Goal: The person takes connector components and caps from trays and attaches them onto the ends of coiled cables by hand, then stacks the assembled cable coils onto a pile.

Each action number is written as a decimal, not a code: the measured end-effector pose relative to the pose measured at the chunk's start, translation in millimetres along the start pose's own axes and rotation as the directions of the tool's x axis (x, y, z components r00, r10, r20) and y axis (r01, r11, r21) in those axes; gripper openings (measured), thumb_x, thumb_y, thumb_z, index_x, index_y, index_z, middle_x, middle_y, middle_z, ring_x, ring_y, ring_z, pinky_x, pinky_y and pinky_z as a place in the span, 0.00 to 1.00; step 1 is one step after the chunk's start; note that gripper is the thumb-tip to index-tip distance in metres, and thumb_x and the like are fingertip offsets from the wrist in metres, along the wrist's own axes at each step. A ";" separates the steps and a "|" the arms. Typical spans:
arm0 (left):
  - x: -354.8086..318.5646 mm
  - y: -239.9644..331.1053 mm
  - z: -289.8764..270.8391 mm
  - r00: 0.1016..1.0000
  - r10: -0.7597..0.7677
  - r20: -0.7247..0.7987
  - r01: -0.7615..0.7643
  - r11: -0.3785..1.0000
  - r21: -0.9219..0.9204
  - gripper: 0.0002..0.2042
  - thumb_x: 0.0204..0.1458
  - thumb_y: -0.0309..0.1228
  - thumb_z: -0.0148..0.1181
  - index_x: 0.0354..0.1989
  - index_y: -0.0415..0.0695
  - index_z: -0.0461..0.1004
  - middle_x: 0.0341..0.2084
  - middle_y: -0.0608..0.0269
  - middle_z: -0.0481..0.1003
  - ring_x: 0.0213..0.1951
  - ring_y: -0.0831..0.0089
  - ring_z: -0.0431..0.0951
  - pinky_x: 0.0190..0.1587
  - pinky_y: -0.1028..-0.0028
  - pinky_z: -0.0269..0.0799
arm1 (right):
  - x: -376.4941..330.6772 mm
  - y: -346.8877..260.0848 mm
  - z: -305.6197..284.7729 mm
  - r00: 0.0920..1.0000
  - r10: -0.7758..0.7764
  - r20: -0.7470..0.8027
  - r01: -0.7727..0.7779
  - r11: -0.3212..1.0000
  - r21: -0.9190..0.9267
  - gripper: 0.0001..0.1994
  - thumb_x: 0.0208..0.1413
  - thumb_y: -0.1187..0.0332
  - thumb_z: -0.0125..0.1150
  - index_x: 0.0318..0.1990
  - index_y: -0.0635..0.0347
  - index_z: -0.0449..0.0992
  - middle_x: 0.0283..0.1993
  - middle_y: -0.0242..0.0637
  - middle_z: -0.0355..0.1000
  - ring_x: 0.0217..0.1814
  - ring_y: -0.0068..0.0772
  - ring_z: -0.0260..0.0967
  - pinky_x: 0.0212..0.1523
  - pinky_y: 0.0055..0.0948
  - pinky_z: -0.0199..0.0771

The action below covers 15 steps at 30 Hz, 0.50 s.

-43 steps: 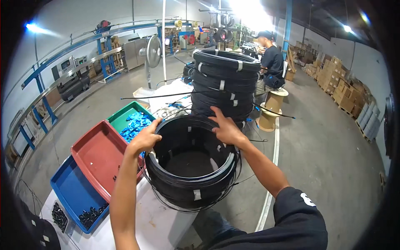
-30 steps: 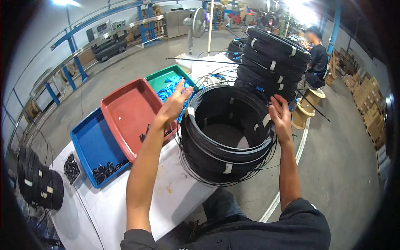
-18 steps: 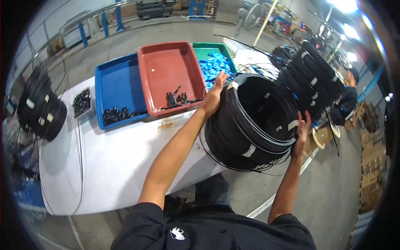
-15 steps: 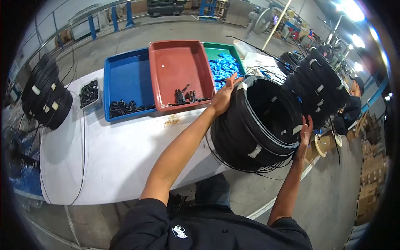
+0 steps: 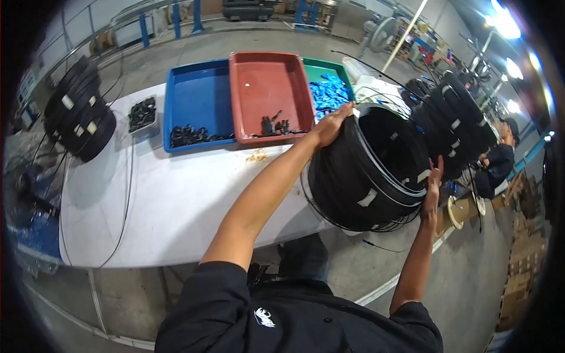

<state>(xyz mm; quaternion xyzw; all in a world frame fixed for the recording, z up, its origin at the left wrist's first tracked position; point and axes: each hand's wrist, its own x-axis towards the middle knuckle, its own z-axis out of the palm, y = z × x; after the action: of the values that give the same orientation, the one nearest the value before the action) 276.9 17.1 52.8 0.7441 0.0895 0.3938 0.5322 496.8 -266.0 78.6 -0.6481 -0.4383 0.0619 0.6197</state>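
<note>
A tall stack of black cable coils (image 5: 341, 176) stands tilted at the right end of the white table, its hollow middle facing up and right. My left hand (image 5: 333, 126) grips its upper left rim, fingers lying along the edge. Against its right side presses my right hand (image 5: 433, 182), fingers pointing up and thumb side hidden in part. Between them the two hands hold the stack. White tape bands wrap some of the coils. From its lower side hangs a loose cable end with a blue tip (image 5: 368, 242).
A blue tray (image 5: 197, 100) and a red tray (image 5: 271, 88) hold black parts; a green tray (image 5: 321, 67) holds blue pieces. Coil stacks stand left (image 5: 82, 117) and right (image 5: 450, 126). A small clear bin (image 5: 143, 117) sits left of the trays. A co-worker (image 5: 501, 162) is at far right.
The view has shifted, so the trays appear farther right. The coil stack has moved slightly toward the table with both hands still on it. The blue-tipped cable end now shows below it.
</note>
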 end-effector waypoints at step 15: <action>-285.1 155.8 -117.1 0.926 -0.077 -0.369 0.170 0.959 0.227 0.17 0.64 0.32 0.55 0.56 0.35 0.72 0.50 0.53 0.78 0.52 0.71 0.78 0.55 0.73 0.71 | -142.6 -127.4 207.0 0.635 -0.772 -0.035 0.723 0.578 0.378 0.12 0.60 0.69 0.57 0.46 0.69 0.72 0.45 0.56 0.73 0.45 0.44 0.74 0.46 0.34 0.76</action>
<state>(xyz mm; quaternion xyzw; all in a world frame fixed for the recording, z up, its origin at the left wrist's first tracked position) -39.6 -120.9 61.7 0.7152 0.2814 0.4729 0.4310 218.4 -222.3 75.4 -0.2725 -0.6920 -0.0838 0.6632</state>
